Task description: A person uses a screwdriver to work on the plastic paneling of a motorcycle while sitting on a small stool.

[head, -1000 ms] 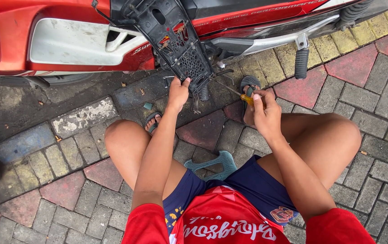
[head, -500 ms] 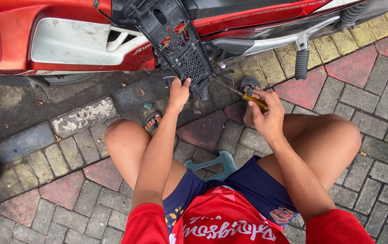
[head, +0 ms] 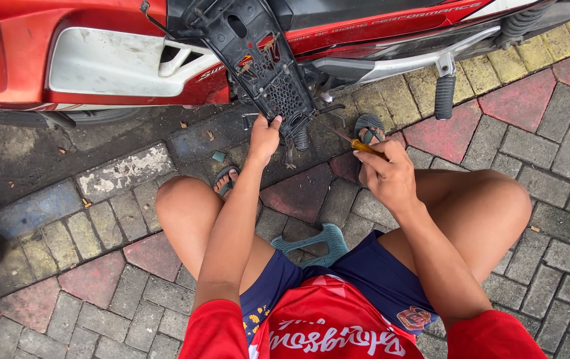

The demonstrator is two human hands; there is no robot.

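Scooter [head: 26, 60], red with a white side panel, lies along the top of the view, on dark concrete at left and red, yellow and grey paving bricks [head: 537, 146] at right. Black plastic panel [head: 258, 60] hangs down from its underside, grille section at the lower end. Left hand [head: 264, 136] reaches up, fingers pinched on the panel's bottom edge, beside the grille. Sandalled foot [head: 226, 179] just below that hand, on the bricks. Teal plastic stool [head: 311, 242] shows between the knees. Right hand [head: 388, 174] clenched around a yellow-handled screwdriver [head: 351, 141], shaft angled up-left toward the scooter frame near the panel; whether the tip touches anything cannot be told. Second sandalled foot [head: 369, 126] just above that hand. Black footpeg [head: 444, 95] hangs from the silver bracket further right.
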